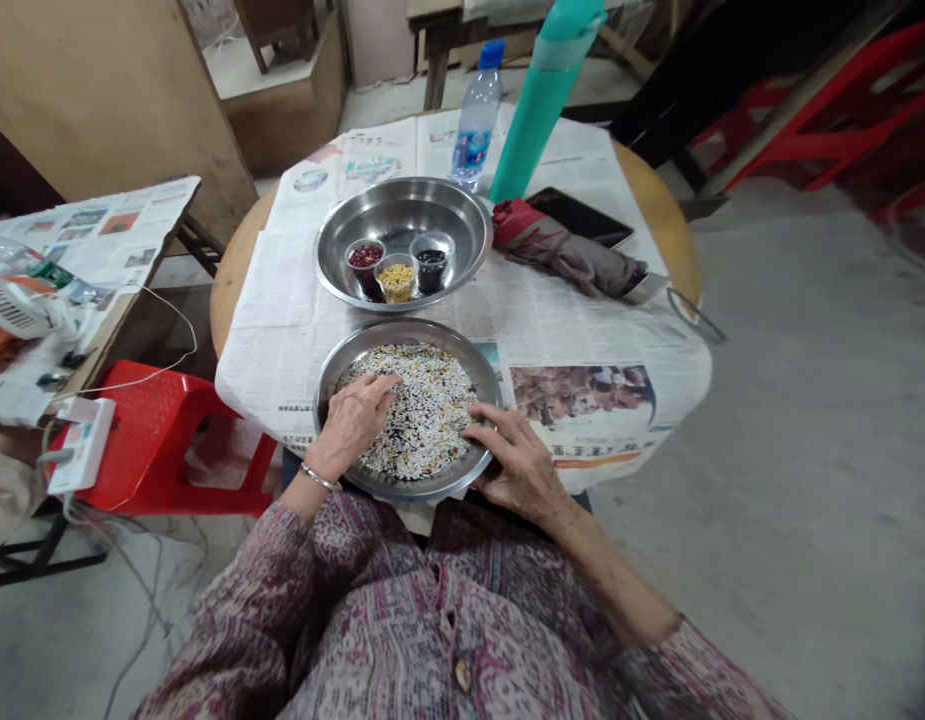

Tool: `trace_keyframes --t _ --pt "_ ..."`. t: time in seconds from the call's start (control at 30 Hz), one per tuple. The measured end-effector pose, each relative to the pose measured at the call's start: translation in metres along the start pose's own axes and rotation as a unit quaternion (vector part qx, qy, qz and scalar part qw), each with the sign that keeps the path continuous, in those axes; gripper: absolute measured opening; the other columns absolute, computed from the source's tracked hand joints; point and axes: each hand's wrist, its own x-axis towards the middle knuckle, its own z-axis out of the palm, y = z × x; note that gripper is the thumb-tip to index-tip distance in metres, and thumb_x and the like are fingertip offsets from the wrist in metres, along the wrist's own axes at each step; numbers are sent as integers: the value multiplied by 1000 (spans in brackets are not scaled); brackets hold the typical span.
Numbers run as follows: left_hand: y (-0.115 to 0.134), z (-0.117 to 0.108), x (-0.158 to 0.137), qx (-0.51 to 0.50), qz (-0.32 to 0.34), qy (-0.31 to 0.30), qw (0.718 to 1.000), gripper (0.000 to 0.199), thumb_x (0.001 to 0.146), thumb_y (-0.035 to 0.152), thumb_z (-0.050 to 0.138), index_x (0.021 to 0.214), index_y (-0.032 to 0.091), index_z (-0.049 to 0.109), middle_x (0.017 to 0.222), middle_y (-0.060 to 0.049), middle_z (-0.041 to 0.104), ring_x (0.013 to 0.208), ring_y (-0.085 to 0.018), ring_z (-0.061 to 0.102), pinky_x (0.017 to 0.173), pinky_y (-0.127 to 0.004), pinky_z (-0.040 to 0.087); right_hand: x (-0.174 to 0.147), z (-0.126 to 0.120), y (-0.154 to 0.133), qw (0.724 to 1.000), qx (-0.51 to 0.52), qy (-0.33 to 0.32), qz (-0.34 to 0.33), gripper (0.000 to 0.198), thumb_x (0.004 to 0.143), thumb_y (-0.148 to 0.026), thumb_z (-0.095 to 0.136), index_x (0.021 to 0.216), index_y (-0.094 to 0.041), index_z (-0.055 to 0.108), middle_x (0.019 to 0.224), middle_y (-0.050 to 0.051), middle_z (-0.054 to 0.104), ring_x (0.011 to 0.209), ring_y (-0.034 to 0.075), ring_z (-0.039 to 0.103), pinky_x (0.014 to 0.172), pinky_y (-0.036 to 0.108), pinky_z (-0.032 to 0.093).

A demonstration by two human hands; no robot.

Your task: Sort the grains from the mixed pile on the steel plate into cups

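A steel basin (328, 362) near the table's front edge holds mixed grains (424, 400), mostly white with yellow and dark ones among them. My left hand (357, 415), a bangle at its wrist, lies over the left part of the grains with fingers stretched out; its fingertips are partly hidden. At the right rim is my right hand (518, 460), fingers apart and reaching in over the grains. Behind, a larger steel basin (402, 200) contains three clear cups: one of dark red beans (365, 257), one of yellow grains (397, 280), one of black beans (431, 258).
Newspaper (267, 300) covers the round table. Toward the back stand a water bottle (475, 130) and a teal bottle (541, 110). A folded umbrella (567, 255) and a dark flat object (582, 215) lie right. Left are a red stool (162, 430) and a power strip (82, 445).
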Motion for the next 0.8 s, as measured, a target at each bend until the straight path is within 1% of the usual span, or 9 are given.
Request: trace_keyframes --t 0.1,0.37,0.53,0.8 --pt "1 1 -2 -2 13 -3 1000 27 96 19 56 122 25 60 107 -2 69 99 -16 66 92 -29 54 -1 1 0 1000 -5 1 2 30 80 -21 64 109 -21 57 127 16 58 108 31 59 91 47 52" --pt "-1 3 -6 -6 2 13 1000 25 96 20 58 120 24 60 107 -3 70 100 -16 66 94 -30 52 -2 2 0 1000 -12 5 3 30 80 -22 64 110 -21 58 129 15 59 109 31 59 93 47 51" --pt "0 2 -8 0 -3 7 1000 25 96 21 57 122 23 60 107 -3 69 99 -16 66 95 -30 52 -1 1 -1 1000 -12 2 5 30 81 -23 65 110 -22 59 130 14 59 111 31 59 93 47 51" --pt "1 1 -8 0 -6 11 1000 26 95 20 59 121 23 60 107 -3 71 104 -17 66 97 -30 51 -1 1 -1 1000 -12 -2 9 31 81 -24 65 111 -23 58 131 13 59 111 31 59 93 48 51"
